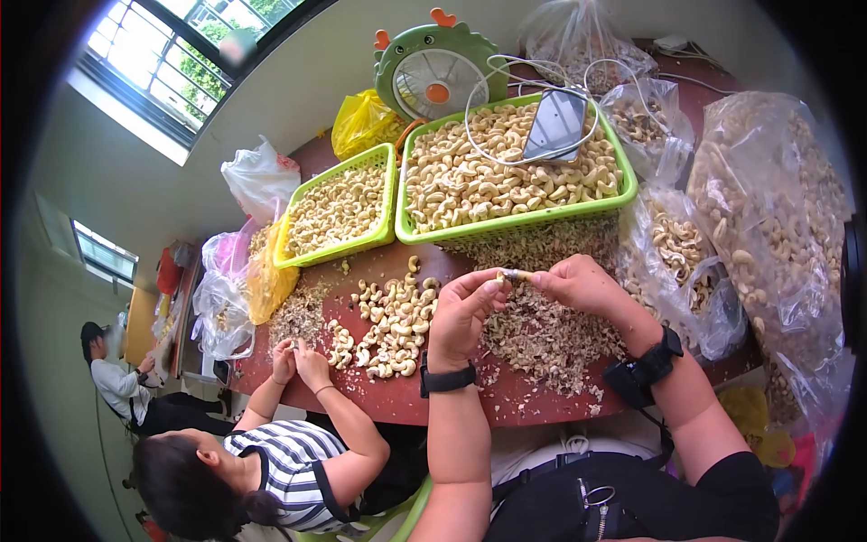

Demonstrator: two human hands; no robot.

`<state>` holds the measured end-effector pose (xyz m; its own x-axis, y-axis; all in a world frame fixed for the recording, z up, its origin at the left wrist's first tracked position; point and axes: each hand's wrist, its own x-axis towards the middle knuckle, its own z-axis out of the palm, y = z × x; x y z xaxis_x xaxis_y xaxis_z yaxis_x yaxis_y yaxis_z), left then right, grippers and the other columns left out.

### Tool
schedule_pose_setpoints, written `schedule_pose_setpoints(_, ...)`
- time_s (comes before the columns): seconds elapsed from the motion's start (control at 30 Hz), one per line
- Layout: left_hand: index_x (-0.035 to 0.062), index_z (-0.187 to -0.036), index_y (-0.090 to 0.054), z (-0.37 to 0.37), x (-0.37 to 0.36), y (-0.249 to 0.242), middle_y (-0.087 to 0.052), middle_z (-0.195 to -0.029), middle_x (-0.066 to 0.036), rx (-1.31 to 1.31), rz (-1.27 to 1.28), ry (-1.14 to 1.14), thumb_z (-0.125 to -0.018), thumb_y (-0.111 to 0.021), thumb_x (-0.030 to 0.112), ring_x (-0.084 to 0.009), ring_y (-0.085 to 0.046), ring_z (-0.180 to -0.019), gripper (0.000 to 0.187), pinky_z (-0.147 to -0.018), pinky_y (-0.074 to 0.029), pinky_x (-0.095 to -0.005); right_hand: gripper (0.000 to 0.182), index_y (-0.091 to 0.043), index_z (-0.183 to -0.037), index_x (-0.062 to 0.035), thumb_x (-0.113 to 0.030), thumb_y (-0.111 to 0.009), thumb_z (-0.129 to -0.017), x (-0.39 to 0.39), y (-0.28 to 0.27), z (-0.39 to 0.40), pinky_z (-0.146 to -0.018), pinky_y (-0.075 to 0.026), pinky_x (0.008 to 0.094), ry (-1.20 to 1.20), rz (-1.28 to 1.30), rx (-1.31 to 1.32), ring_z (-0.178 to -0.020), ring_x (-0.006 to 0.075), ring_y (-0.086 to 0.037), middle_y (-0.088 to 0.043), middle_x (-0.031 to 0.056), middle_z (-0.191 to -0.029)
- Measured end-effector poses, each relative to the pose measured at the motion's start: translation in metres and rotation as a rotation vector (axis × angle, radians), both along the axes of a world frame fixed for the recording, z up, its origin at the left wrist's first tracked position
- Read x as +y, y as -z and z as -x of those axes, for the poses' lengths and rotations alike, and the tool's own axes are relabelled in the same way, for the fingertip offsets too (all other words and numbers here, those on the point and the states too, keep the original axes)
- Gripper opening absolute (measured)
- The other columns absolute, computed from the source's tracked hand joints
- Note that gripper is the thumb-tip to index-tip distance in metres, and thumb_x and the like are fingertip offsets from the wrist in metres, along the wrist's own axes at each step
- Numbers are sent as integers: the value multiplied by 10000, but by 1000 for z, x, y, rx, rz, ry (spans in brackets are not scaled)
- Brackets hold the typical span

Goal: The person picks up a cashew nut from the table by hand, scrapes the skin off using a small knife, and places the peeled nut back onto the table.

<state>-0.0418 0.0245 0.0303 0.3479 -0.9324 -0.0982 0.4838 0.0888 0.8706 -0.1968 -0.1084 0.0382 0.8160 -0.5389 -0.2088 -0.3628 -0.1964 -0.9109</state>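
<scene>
My left hand (462,312) pinches a pale cashew nut (502,279) between thumb and fingertips above the red table. In my right hand (578,285) is a small peeling knife (519,275), its tip against or very close to the nut; the blade is too small to make out. Below both hands spreads a heap of cashew skin scraps (542,348). Left of my left hand lies a loose pile of cashews (397,316). Behind my hands stands a large green basket (533,213) full of cashews, with a smartphone (555,125) and white cable on top.
A smaller green-yellow basket (339,247) of cashews stands left of the large one. A green fan (439,77) is behind. Clear bags of nuts (768,208) crowd the right side. At my left, a person in a striped shirt (293,465) handles something small.
</scene>
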Motion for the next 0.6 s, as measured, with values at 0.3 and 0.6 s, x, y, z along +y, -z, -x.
schedule_pose_setpoints(0.3, -49, -1063, -499, 5, -2, -1, -581, -934, -129, 78, 63, -37, -773, -550, 1, -151, -571, -766, 299, -666, -475, -235, 459, -527, -523, -37, -404, -524, -799, 4, -2, 0, -389, -282, 239, -23, -93, -46, -414, 54, -335, -396, -30, -434)
schedule_pose_setpoints(0.6, -45, -1074, -493, 7, -6, 2, -565, -983, -158, 89, 98, -94, -774, -521, -26, -165, -570, -806, 303, -700, -484, -241, 483, -511, -516, -26, -417, -519, -799, 8, -3, -1, -381, -292, 248, -58, -99, -18, -400, 64, -343, -392, -23, -424)
